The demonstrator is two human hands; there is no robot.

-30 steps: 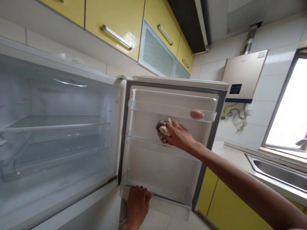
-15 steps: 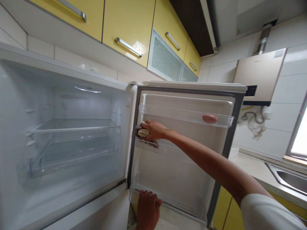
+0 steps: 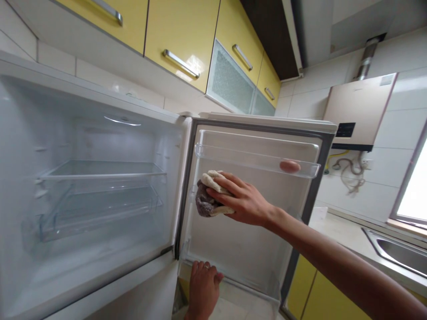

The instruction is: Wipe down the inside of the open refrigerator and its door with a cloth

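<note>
My right hand [image 3: 245, 202] grips a bunched cleaning cloth [image 3: 210, 200], cream on one face and grey-brown on the other. It holds the cloth in front of the middle shelf of the open refrigerator door [image 3: 240, 240], and hides much of that shelf. Whether the cloth touches the door I cannot tell. Low in the view, my left hand [image 3: 204, 286] has its fingers curled over the front edge of the bottom door shelf [image 3: 247, 284]. A brown, egg-like oval thing [image 3: 290, 166] lies in the clear top door shelf [image 3: 247, 156].
On the left stands the open refrigerator compartment, with a glass shelf [image 3: 106, 169] and a clear drawer [image 3: 100, 218]. Yellow cabinets [image 3: 180, 35] hang above. Right of the door are a countertop [image 3: 336, 229], a steel sink [image 3: 400, 253] and a wall-mounted water heater [image 3: 362, 111].
My right hand has pulled the cloth off the hinge end of the middle door shelf, toward me and slightly right. My left hand keeps its place, and the door has swung slightly.
</note>
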